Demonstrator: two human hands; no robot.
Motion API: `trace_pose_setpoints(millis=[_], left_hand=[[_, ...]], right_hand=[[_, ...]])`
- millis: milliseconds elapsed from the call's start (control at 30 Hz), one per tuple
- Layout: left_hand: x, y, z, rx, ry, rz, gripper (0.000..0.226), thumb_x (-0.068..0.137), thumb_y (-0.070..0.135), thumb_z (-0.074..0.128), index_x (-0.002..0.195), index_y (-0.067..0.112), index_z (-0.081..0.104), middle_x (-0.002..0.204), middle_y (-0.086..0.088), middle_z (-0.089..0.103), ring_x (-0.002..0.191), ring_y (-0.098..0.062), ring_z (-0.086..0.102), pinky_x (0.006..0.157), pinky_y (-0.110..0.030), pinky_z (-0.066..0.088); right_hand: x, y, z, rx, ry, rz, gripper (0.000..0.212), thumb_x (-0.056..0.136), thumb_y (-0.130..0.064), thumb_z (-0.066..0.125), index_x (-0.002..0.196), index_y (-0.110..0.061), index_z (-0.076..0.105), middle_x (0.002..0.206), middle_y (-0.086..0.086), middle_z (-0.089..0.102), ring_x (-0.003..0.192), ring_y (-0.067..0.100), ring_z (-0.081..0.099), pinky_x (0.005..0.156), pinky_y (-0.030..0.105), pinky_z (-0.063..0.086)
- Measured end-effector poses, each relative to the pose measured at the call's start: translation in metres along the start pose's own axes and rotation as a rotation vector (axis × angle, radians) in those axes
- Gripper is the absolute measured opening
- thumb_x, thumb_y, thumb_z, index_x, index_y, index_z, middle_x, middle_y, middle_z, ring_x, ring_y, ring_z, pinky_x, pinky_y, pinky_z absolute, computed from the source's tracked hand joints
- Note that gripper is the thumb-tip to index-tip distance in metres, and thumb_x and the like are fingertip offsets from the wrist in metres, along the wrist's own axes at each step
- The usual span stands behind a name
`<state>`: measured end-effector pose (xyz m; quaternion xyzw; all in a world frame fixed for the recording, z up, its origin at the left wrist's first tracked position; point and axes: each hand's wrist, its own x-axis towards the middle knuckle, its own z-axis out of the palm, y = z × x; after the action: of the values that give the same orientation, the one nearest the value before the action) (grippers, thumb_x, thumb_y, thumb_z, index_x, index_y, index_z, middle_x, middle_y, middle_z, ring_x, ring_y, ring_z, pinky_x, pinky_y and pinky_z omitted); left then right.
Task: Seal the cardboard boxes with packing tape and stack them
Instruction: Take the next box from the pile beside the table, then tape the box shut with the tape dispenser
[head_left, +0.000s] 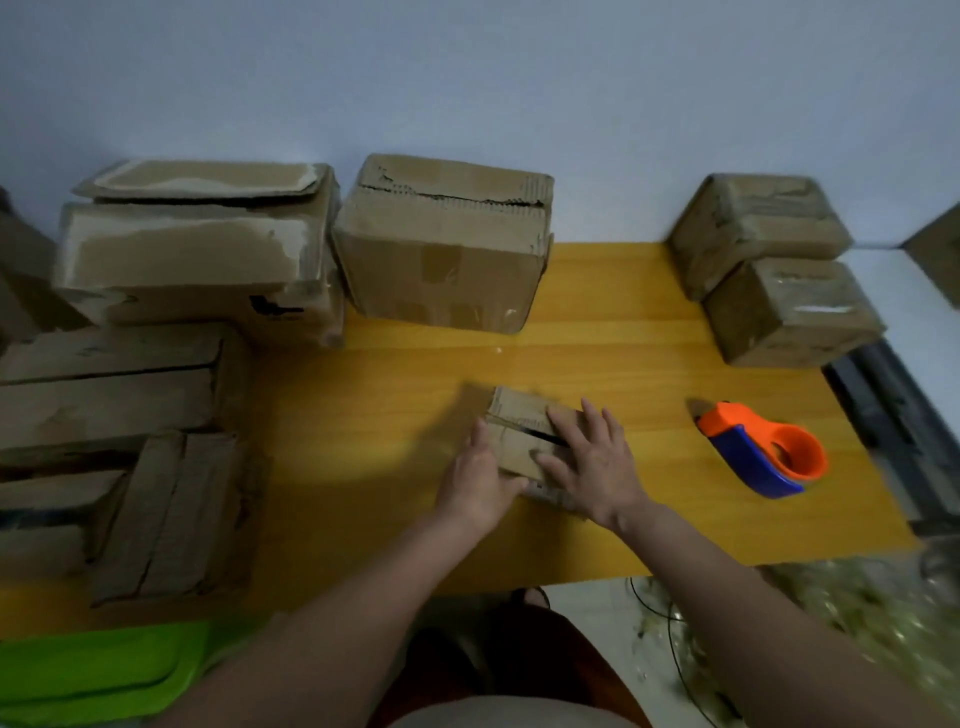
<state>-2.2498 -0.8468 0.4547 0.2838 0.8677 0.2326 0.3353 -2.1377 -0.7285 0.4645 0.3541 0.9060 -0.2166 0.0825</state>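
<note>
Small box (522, 441) mid-table, both hands flat on flaps, tape dispenser (763, 449) apart right, bare tabletop (623, 353) beyond

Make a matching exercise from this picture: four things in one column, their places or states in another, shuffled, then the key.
Things:
1. tape dispenser
2. small box
3. green tray
4. two taped boxes

Places or states:
A. under both hands
B. stacked at the table's far right
C. lying alone, right of the hands
D. below the table's near left edge

Pairs: 1-C, 2-A, 3-D, 4-B
</note>
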Motion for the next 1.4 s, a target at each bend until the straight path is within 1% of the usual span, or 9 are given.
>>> trace_pose_setpoints(millis=[200,433,533,633,767,833,933,1133,1400], left_hand=[[-0.005,0.021,0.017,0.046,0.023,0.040,0.110,0.086,0.033,0.071,0.152,0.031,-0.018,0.147,-0.001,0.044,0.126,-0.025,0.050,0.098,-0.036,0.044],[-0.010,0.060,0.048,0.252,-0.006,0.100,0.091,0.090,0.038,0.065,0.156,0.017,0.007,0.131,-0.006,0.055,0.118,-0.025,0.055,0.094,-0.038,0.049],[-0.010,0.085,0.062,0.298,-0.036,0.101,0.090,0.088,0.036,0.068,0.153,0.009,0.012,0.134,-0.008,0.052,0.118,-0.027,0.054,0.095,-0.039,0.048],[-0.014,0.104,0.079,0.341,-0.029,0.083,0.081,0.082,0.033,0.075,0.142,0.010,0.025,0.135,-0.008,0.047,0.122,-0.025,0.049,0.097,-0.035,0.043],[-0.005,0.124,0.087,0.541,0.107,0.091,0.114,0.072,0.057,0.075,0.150,0.010,0.007,0.157,-0.019,0.007,0.146,-0.034,0.009,0.119,-0.042,0.010],[0.006,0.133,0.092,0.647,0.055,0.185,0.131,0.071,0.064,0.072,0.151,0.012,-0.017,0.157,-0.016,-0.025,0.145,-0.036,-0.022,0.116,-0.049,-0.013],[0.019,0.142,0.105,0.716,-0.042,0.313,0.125,0.075,0.067,0.065,0.151,0.019,-0.021,0.159,-0.009,-0.026,0.145,-0.030,-0.025,0.115,-0.051,-0.018],[0.034,0.142,0.104,0.744,-0.019,0.358,0.109,0.078,0.080,0.043,0.153,0.027,-0.016,0.161,-0.007,-0.002,0.148,-0.028,-0.004,0.113,-0.052,-0.018],[0.042,0.140,0.099,0.728,0.024,0.401,0.109,0.075,0.074,0.058,0.153,0.033,-0.006,0.160,-0.004,0.006,0.147,-0.026,0.003,0.114,-0.052,-0.015]], right_hand=[[-0.015,0.037,-0.015,-0.205,-0.165,-0.084,0.087,0.086,-0.064,0.047,0.149,-0.041,-0.008,0.157,-0.004,-0.025,0.144,0.025,-0.024,0.116,0.056,0.001],[-0.013,0.100,-0.039,-0.282,-0.221,-0.181,0.082,0.088,-0.061,0.046,0.148,-0.046,-0.008,0.153,-0.011,-0.029,0.139,0.015,-0.030,0.116,0.052,-0.008],[-0.011,0.119,-0.046,-0.196,-0.205,-0.176,0.077,0.078,-0.079,0.018,0.147,-0.048,0.001,0.153,-0.015,-0.023,0.141,0.013,-0.027,0.115,0.047,-0.012],[-0.006,0.138,-0.046,-0.197,-0.089,-0.127,0.056,0.097,-0.057,0.014,0.149,-0.043,0.004,0.158,-0.004,-0.019,0.145,0.024,-0.021,0.116,0.041,-0.009],[0.000,0.150,-0.041,-0.185,-0.005,-0.170,0.066,0.089,-0.051,-0.001,0.150,-0.036,0.017,0.161,0.008,0.001,0.147,0.034,-0.005,0.120,0.045,0.004],[0.002,0.155,-0.040,-0.098,0.052,-0.225,0.059,0.094,-0.046,0.012,0.146,-0.030,0.035,0.158,0.012,0.018,0.146,0.037,0.009,0.118,0.049,0.015],[0.002,0.166,-0.046,0.145,0.102,-0.249,0.045,0.100,-0.031,0.042,0.144,-0.021,0.039,0.158,0.007,0.017,0.146,0.025,0.011,0.119,0.034,0.012],[0.004,0.228,-0.059,0.197,0.411,0.321,0.037,0.094,-0.025,0.055,0.114,0.005,0.048,0.119,0.023,0.047,0.115,0.038,0.044,0.099,0.041,0.034],[0.007,0.259,-0.042,-0.051,0.024,0.539,0.049,0.092,-0.040,0.055,0.125,-0.005,0.045,0.120,0.016,0.061,0.118,0.032,0.053,0.111,0.039,0.024]])
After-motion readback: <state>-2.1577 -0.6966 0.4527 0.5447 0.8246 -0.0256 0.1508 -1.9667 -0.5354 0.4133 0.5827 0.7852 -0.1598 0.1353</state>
